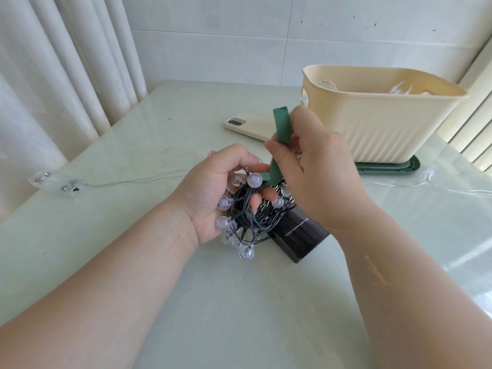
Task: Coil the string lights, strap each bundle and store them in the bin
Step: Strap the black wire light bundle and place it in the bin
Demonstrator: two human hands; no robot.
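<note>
Coiled black-wired globe string lights (250,214), left hand (213,193) clamped round the bundle; green strap (279,134) upright, pinched in right hand (319,166).

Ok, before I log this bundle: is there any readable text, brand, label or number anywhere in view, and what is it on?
None readable.
Solar panel box: dark face with a pale line across it, no lettering visible.
Phone: plain back, no logo shows.
Bin: ribbed cream wall, no label.
Green strap: plain.
Clear battery case: too small to tell.
</note>
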